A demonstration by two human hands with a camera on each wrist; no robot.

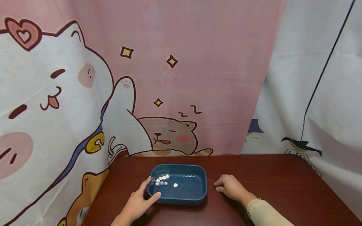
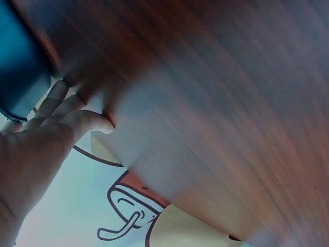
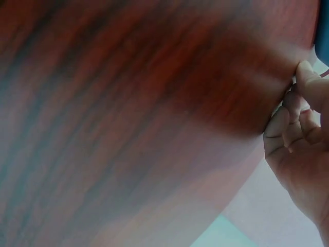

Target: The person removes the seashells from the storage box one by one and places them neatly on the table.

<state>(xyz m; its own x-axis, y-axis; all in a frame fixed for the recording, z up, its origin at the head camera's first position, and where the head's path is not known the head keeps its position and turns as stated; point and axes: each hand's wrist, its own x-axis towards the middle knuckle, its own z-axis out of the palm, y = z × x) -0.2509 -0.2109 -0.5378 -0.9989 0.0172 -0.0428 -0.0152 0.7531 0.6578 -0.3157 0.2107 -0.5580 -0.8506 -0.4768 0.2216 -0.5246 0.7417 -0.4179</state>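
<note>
A rectangular blue tray (image 1: pixel 188 198) sits on the table, holding several small white and pale lilac pebble-like pieces (image 1: pixel 161 183), mostly bunched at its left end. One white piece (image 1: pixel 175 185) lies apart from the bunch. My left hand (image 1: pixel 136 202) touches the tray's left end, thumb at the front rim and index finger at the left side. In the left wrist view, its other fingers (image 2: pixel 61 105) extend beside the tray's outer wall. Right of the tray, my right hand (image 1: pixel 232 188) rests on the table with curled fingers. No object shows between its fingertips.
The dark red-brown wooden table (image 1: pixel 264 173) extends around the tray. Behind it and to the left hangs a pink and white cloth (image 1: pixel 222 73) printed with cartoon animals. White cloth (image 1: pixel 336 84) hangs on the right.
</note>
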